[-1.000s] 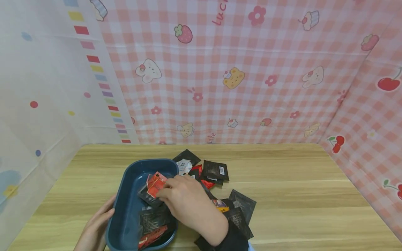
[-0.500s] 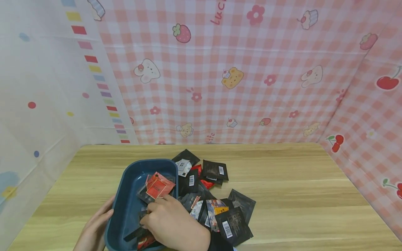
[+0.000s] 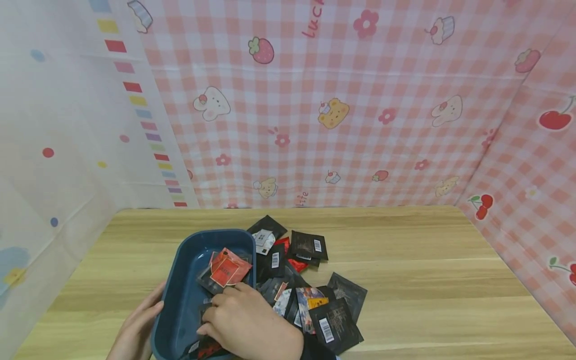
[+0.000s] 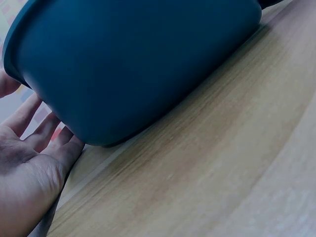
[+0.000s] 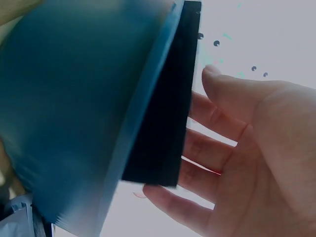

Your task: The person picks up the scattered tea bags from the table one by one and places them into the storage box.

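A dark blue plastic basin (image 3: 180, 290) stands on the table with several flat packets inside. My left hand (image 3: 139, 320) rests against its left side; in the left wrist view, the straight fingers touch the outer wall below the rim. Over the basin's near right part is my right hand (image 3: 252, 320). In the right wrist view, its loosely extended fingers lie along a black packet (image 5: 168, 108) that sticks up past the rim, the thumb held apart from it. An orange-red packet (image 3: 227, 270) lies on darker ones just beyond this hand, which hides some packets below.
A loose pile of packets lies right of the basin, among them a black one with a barcode (image 3: 335, 325), a colourful one (image 3: 306, 305) and a white one (image 3: 264, 241). Patterned cloth (image 3: 288, 100) walls the table (image 3: 427, 280) at back and sides.
My right hand has moved from beside the orange-red packet toward the basin's near end, and a dark packet there has shifted nearer. My left hand stays at the basin's side.
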Action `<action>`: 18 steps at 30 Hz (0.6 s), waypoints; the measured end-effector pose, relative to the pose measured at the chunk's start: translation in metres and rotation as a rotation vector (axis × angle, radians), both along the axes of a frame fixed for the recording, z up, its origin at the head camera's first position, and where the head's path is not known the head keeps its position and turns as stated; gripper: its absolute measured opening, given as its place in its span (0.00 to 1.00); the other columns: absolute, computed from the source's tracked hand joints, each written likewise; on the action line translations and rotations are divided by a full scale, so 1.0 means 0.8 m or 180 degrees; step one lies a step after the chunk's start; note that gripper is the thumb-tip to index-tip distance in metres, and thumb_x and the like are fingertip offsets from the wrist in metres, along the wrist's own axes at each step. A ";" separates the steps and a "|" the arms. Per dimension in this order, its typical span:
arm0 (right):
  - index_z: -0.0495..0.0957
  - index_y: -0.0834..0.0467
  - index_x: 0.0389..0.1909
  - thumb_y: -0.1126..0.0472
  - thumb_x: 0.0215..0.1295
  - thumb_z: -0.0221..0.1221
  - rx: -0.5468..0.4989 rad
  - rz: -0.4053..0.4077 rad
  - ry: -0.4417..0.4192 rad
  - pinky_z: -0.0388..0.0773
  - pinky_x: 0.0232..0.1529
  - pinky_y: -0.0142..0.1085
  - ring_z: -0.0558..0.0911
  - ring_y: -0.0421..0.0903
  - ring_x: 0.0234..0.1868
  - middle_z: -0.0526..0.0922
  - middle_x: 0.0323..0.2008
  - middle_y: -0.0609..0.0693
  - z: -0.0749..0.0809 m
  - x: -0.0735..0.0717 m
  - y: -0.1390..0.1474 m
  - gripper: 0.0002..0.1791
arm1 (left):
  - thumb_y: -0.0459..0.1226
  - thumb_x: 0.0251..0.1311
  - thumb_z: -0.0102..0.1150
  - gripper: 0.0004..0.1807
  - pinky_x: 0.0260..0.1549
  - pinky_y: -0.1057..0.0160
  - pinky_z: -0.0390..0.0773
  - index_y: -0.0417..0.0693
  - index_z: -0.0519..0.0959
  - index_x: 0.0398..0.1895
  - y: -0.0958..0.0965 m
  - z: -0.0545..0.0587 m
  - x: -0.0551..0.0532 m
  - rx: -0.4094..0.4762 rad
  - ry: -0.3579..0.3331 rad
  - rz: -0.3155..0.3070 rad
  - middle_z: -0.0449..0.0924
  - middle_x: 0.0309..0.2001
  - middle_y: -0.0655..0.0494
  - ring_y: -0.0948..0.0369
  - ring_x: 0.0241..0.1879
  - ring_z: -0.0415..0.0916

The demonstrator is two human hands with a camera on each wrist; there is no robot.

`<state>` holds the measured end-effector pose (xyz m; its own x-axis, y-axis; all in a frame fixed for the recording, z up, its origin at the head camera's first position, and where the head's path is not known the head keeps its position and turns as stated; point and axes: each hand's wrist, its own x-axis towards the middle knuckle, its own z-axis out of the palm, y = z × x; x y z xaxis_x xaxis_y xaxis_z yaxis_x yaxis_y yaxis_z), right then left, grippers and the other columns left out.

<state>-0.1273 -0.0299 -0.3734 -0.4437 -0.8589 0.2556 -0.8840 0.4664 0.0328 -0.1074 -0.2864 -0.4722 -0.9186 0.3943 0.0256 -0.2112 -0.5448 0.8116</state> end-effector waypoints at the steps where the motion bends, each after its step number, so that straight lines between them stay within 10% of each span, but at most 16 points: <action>1: 0.84 0.40 0.35 0.43 0.67 0.49 -0.0009 -0.0020 -0.0005 0.77 0.43 0.27 0.79 0.31 0.35 0.85 0.30 0.34 0.001 -0.001 0.001 0.15 | 0.34 0.75 0.22 0.25 0.53 0.69 0.77 0.66 0.67 0.62 0.000 -0.001 0.000 0.0019 0.0023 -0.0001 0.75 0.60 0.75 0.70 0.58 0.70; 18: 0.80 0.50 0.52 0.48 0.64 0.54 -0.0223 -0.0770 -0.0871 0.80 0.45 0.34 0.81 0.42 0.44 0.84 0.46 0.47 0.016 -0.049 0.045 0.18 | 0.33 0.74 0.23 0.25 0.52 0.69 0.78 0.66 0.69 0.60 0.000 -0.004 -0.001 -0.0009 0.0033 0.0085 0.75 0.59 0.74 0.70 0.58 0.71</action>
